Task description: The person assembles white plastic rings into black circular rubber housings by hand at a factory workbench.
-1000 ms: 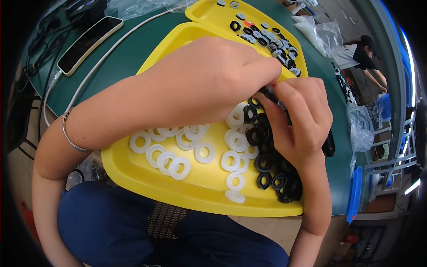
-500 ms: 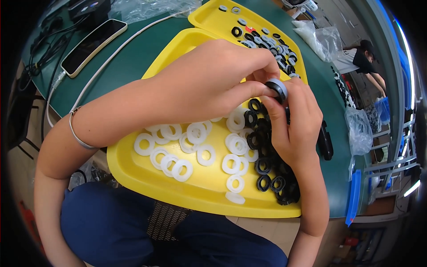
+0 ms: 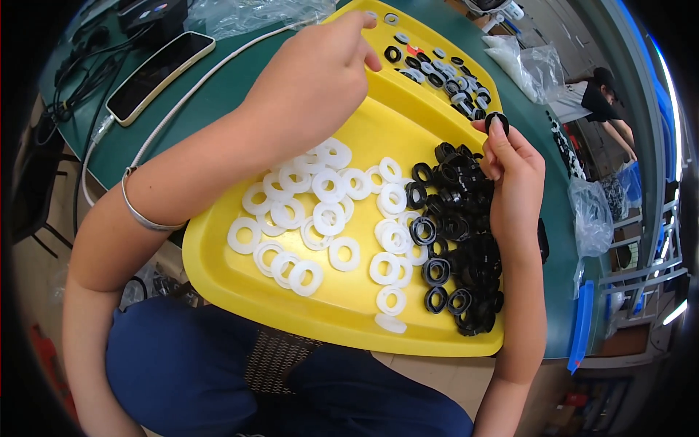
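My right hand pinches a black ring between thumb and fingers, above the right edge of the near yellow tray. My left hand is raised by the left side of the far yellow tray, its thumb and forefinger apart and nothing visible between them. Below, flat white rings lie loose on the left and middle of the near tray. Black rings are heaped along its right side, partly behind my right forearm. Grey-and-black rings lie scattered in the far tray.
A phone on a white cable rests on the green table at the left, beside black cords. Clear plastic bags lie at the far right, and another plastic sheet at the back. A person works beyond the table.
My hands were together at a grey-and-black ring. The left has let go and moved away, up and left. My right has moved up and right with the ring, whose black side now shows.
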A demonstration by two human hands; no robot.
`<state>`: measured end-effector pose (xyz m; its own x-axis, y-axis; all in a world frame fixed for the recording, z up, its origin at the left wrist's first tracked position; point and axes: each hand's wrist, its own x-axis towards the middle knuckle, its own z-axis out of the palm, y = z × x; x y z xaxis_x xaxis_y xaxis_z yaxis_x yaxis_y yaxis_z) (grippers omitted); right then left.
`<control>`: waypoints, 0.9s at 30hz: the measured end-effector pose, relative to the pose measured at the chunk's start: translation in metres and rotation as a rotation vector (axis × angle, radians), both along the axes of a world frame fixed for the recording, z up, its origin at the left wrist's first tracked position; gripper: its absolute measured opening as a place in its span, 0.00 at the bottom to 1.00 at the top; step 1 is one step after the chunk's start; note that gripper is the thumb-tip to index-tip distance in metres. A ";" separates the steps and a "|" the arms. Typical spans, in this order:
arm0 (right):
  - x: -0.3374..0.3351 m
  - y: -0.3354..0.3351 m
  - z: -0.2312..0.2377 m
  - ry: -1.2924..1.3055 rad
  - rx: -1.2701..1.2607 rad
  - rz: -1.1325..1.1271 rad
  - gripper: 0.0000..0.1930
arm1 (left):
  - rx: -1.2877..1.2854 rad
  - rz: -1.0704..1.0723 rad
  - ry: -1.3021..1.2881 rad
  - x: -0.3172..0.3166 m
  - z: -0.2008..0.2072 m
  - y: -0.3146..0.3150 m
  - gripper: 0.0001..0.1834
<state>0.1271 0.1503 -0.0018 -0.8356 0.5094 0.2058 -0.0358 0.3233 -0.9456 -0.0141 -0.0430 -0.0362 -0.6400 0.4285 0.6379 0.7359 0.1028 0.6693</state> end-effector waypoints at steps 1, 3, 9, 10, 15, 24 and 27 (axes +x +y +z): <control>-0.001 0.010 -0.002 0.000 -0.001 -0.002 0.12 | -0.001 -0.002 0.000 0.002 0.001 0.000 0.18; -0.004 0.022 -0.005 0.010 -0.122 -0.052 0.16 | -0.359 0.103 -0.053 0.007 0.005 -0.001 0.17; -0.007 0.014 -0.008 0.212 -0.219 0.013 0.33 | -0.650 -0.037 0.048 0.020 0.007 -0.008 0.12; -0.007 0.014 -0.008 0.213 -0.221 0.009 0.33 | -0.651 -0.041 0.050 0.022 0.011 -0.008 0.12; -0.010 0.020 -0.011 0.245 -0.204 -0.048 0.30 | -0.757 -0.306 -0.048 0.025 0.018 -0.008 0.13; -0.005 0.001 -0.025 -0.145 0.988 -0.033 0.08 | -0.658 -0.443 0.007 0.023 0.009 -0.008 0.13; -0.006 0.004 -0.017 -0.245 1.013 -0.037 0.08 | -0.641 -0.440 -0.015 0.024 0.013 -0.008 0.12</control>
<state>0.1210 0.1546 -0.0185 -0.8994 0.2189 0.3784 0.1466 0.9665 -0.2106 0.0103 -0.0507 -0.0236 -0.3324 0.9272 0.1725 0.7898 0.1737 0.5882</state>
